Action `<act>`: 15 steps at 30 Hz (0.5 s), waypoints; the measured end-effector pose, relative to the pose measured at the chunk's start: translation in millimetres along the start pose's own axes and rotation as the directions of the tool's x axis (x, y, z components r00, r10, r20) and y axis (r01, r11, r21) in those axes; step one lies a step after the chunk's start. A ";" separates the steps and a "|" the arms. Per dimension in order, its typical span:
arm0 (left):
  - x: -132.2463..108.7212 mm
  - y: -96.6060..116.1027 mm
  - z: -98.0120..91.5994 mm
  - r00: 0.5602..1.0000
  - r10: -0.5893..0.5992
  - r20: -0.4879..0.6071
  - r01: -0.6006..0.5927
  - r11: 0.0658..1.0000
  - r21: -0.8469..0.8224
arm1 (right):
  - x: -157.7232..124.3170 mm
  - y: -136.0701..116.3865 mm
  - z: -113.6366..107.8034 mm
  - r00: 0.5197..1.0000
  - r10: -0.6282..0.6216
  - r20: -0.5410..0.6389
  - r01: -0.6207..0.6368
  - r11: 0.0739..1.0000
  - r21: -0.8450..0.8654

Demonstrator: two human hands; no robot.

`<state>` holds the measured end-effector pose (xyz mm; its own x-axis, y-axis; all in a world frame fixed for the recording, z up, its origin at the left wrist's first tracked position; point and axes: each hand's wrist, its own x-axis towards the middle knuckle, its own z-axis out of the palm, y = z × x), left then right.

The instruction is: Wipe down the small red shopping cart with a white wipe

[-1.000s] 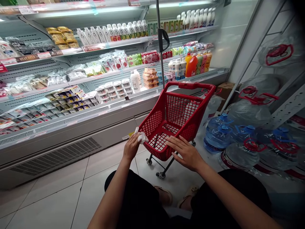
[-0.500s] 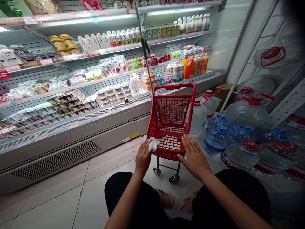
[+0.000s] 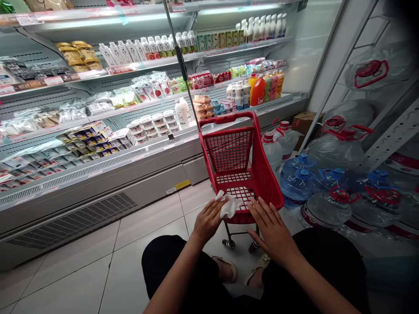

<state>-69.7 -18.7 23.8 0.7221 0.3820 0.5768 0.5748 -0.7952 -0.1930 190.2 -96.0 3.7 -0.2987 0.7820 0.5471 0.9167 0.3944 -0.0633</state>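
A small red shopping cart (image 3: 229, 150) stands in front of me, turned slightly so that its right side wall shows. My left hand (image 3: 209, 220) is closed on a crumpled white cloth (image 3: 231, 206) at the cart's near left edge. Part of the cloth hangs past the fingertips over the basket's near end. My right hand (image 3: 270, 226) is held flat with its fingers stretched out and nothing in it, at the near right edge of the basket; whether it touches the rim I cannot tell. A thin dark pole (image 3: 181, 61) rises from the cart's back left corner.
A refrigerated display case (image 3: 157, 161) with bottles, tubs and packets runs along the left and back. Large water bottles (image 3: 296, 181) crowd the floor on the right, close to the cart. My knees and feet are below my hands, on the tiled floor (image 3: 75, 270).
The cart has turned, its near end swinging right and its pole leaning further left. My left hand has moved right with the cloth. My right hand has shifted slightly right and down.
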 end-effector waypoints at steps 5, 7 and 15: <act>24.3 -46.4 10.1 0.998 -0.061 0.030 0.062 0.997 -0.047 | -3.5 19.5 2.0 1.000 0.017 -0.026 -0.015 0.997 0.073; 37.4 -57.9 15.7 0.994 -0.106 0.040 0.108 0.993 -0.046 | -1.9 23.7 2.0 1.000 0.024 -0.015 -0.022 0.994 0.105; 33.9 -7.1 28.0 0.999 -0.025 0.027 0.028 0.992 -0.121 | 8.2 47.6 4.2 0.997 0.068 -0.023 -0.064 0.988 0.138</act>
<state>-38.6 13.1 22.5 0.7179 0.4142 0.5595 0.5438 -0.8355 -0.0793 230.2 -68.8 1.7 -0.2293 0.7958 0.5604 0.8888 0.4060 -0.2128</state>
